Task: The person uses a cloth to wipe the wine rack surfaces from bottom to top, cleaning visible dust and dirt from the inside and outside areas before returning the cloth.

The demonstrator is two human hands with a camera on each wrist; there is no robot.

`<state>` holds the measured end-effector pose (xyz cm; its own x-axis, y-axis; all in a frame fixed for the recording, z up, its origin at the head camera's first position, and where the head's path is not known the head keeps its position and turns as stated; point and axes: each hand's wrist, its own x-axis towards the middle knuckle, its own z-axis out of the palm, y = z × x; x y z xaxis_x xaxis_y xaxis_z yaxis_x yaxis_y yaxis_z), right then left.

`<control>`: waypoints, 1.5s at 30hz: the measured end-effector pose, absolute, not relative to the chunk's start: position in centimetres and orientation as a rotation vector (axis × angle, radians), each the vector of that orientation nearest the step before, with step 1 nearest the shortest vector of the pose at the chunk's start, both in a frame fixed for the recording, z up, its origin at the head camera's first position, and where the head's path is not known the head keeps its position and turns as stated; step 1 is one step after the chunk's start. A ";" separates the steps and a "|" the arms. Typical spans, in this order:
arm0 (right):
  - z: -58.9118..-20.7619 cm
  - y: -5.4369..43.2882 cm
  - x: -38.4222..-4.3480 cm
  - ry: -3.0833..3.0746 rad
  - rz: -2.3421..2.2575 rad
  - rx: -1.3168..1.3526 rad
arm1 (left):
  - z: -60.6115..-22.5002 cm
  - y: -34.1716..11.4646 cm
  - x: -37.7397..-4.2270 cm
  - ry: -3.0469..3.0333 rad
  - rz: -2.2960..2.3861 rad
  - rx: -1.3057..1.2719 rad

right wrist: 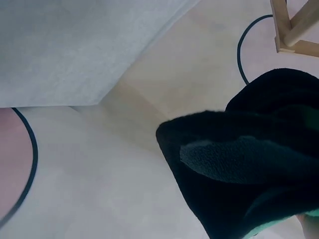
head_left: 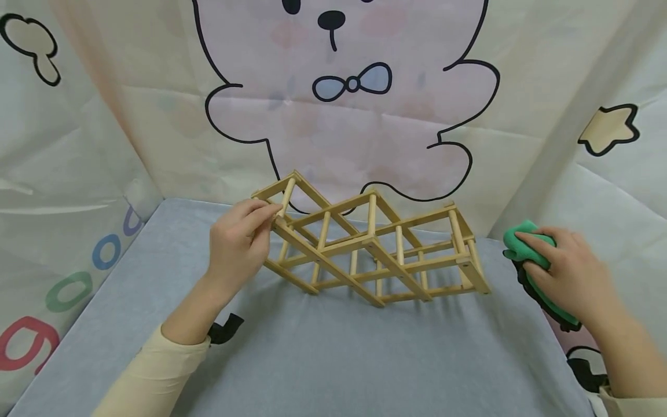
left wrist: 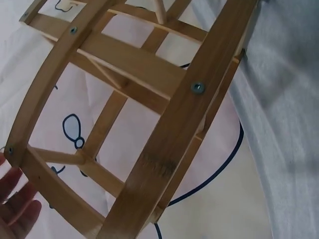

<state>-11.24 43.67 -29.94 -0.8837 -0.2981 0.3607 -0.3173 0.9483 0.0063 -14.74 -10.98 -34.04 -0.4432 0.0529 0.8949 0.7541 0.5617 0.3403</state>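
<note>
I see room to move on the blue tabletop (head_left: 365, 359), on the near side of the left hand's (head_left: 237, 246) fingers; the printed backdrop (head_left: 339, 121) rises beyond them, and the table's right edge runs just left of the right hand (head_left: 570, 275). The left fingers pinch the wooden rack's (head_left: 369, 240) upper corner. Its frame stretches rightward from them, stopping short of the right fingers, which grip a green-and-black cloth (head_left: 526, 238).

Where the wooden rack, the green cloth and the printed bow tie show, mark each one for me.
Wooden rack (head_left: 371, 241), head view: a slat joint on the near side, about mid-length.
Green cloth (head_left: 521, 251), head view: the bunched upper end.
Printed bow tie (head_left: 352, 84), head view: the round knot.
</note>
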 end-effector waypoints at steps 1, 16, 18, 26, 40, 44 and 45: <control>-30.1 43.7 -11.2 -2.740 0.077 0.445 | -34.1 -10.9 -14.7 -1.880 -0.938 -0.649; -31.9 43.9 -10.2 -2.773 0.130 0.402 | -35.1 -9.3 -15.1 -2.108 -0.886 -0.516; -32.0 43.9 -10.1 -2.770 0.133 0.396 | -35.1 -8.9 -15.3 -2.117 -0.903 -0.488; -32.2 44.0 -9.9 -2.778 0.133 0.380 | -35.3 -7.7 -16.0 -2.081 -1.141 -0.381; -32.8 44.6 -8.8 -2.741 0.176 0.354 | -34.7 -9.8 -19.3 -2.088 -1.352 -0.332; -32.9 44.3 -8.4 -2.724 0.169 0.363 | -34.4 -10.4 -20.7 -2.109 -1.367 -0.377; -33.0 44.3 -8.3 -2.720 0.167 0.362 | -34.4 -10.6 -21.1 -2.120 -1.374 -0.390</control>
